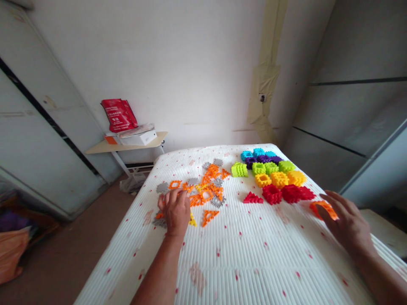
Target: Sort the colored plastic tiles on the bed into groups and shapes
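1. The right hand (349,224) is half open, with thumb and fingers around an orange studded piece (330,208). I cannot tell whether it grips this piece or only touches it; if the grip is loose, the piece may slip or tip.
2. Just to the left of this hand are the red studded blocks (291,193). A careless move to that side could push them out of their row.
3. The edge of the ribbed white cover (241,254) is near, to the right of the same hand, so a piece pushed there could fall.
4. The left hand (176,209) is curled downward at the near side of the scattered orange panels (212,171) and gray panels (162,187). Its fingertips are hidden; I cannot tell if it holds one. Because the panels are toothed and overlapping, two could come up together.
5. An orange triangle (206,216) and a yellow piece (192,220) lie just right of the left hand; a sweeping wrist could drag them.
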{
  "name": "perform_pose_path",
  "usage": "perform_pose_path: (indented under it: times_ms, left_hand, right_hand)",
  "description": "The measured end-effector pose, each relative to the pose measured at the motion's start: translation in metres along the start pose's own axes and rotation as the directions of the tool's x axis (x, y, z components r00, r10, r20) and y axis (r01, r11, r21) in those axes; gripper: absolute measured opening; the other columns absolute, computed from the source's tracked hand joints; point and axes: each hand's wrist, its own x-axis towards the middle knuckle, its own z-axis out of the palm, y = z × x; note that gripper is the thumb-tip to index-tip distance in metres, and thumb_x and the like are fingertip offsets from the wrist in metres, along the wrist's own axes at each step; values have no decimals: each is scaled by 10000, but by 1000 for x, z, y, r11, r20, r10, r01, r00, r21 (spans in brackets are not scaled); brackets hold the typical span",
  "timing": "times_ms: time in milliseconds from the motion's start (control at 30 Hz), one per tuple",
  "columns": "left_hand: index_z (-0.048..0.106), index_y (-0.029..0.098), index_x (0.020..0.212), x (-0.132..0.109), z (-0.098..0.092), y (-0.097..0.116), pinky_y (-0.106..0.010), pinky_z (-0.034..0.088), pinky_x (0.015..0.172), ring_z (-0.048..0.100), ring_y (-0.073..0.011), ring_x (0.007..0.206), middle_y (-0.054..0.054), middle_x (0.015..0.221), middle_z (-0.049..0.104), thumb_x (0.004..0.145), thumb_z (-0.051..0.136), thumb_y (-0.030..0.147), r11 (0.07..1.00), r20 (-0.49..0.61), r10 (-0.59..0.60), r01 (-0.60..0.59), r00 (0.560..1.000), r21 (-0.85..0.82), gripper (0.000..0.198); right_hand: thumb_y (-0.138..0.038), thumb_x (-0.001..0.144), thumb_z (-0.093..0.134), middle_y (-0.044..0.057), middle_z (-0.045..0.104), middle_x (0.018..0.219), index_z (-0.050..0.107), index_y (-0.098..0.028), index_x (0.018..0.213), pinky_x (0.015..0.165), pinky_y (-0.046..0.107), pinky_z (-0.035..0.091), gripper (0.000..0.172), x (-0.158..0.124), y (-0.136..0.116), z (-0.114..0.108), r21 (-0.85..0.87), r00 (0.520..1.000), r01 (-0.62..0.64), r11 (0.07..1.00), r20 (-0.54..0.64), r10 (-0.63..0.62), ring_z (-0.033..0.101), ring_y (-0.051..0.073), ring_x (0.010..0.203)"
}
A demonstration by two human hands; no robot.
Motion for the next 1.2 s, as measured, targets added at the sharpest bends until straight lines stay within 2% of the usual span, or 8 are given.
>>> perform_pose_path:
  times_ms: [100,200,300,433,567,733,967,1200]
  left_hand:
    - [671,167,893,-3,-1,9,-402,407,864,578,-240,895,-106,887,671,841,427,296,946,38,-85,93,996,-310,281]
    - [655,162,906,-10,0,28,-314,463,768,609,-193,815,-73,850,670,811,479,352,713,232,-255,345,939,-611,276]
    - [621,157,896,-15,-1,49,-244,456,631,577,-136,650,-13,715,623,732,573,366,457,414,-324,524,851,-719,270]
    - [572,165,857,-23,-1,69,-191,377,501,483,-84,498,52,572,539,664,625,345,301,579,-265,637,771,-710,269]
    - [547,174,882,-34,1,82,-202,407,533,533,-104,544,32,608,602,653,642,342,311,662,-165,676,731,-668,299]
    - [519,187,875,-42,5,87,-226,449,581,573,-130,587,22,638,635,665,651,394,392,685,-139,675,716,-626,322]
    - [512,195,814,-45,5,93,-221,444,555,574,-143,581,19,613,640,642,660,434,397,724,-124,703,678,-591,329]
    - [507,190,736,-52,6,103,-199,406,503,524,-121,536,34,566,585,656,653,470,392,701,-169,700,693,-597,325]
  right_hand:
    - [-376,883,481,143,596,1133,584,-178,1093,814,343,487,307,3,-9,0,43,1000,19,999,-7,-18,602,240,940]
    - [-348,873,509,136,604,1122,573,-179,1111,822,369,490,299,8,-29,1,134,997,71,988,-24,-68,606,240,935]
    - [-307,861,536,122,609,1126,551,-186,1158,847,390,487,321,13,-62,2,266,990,135,954,-4,-139,599,238,975]
    - [-280,859,544,115,583,1184,516,-205,1204,859,370,486,354,18,-117,-3,482,972,154,863,83,-220,572,222,1044]
    - [-437,836,556,131,544,1241,486,-196,1230,881,406,460,467,23,-171,-10,617,938,131,776,175,-298,529,246,1090]
    - [-684,692,566,140,584,1115,503,-160,1223,812,419,450,749,24,-211,-8,577,910,-29,816,353,-218,533,269,964]
    - [-609,736,553,90,593,1026,533,-171,1162,765,387,419,612,23,-220,-6,474,878,-82,877,450,-162,504,243,895]
    - [-500,658,672,78,577,1034,517,-181,1166,806,377,411,619,20,-222,-4,465,853,-99,880,495,-165,494,239,937]
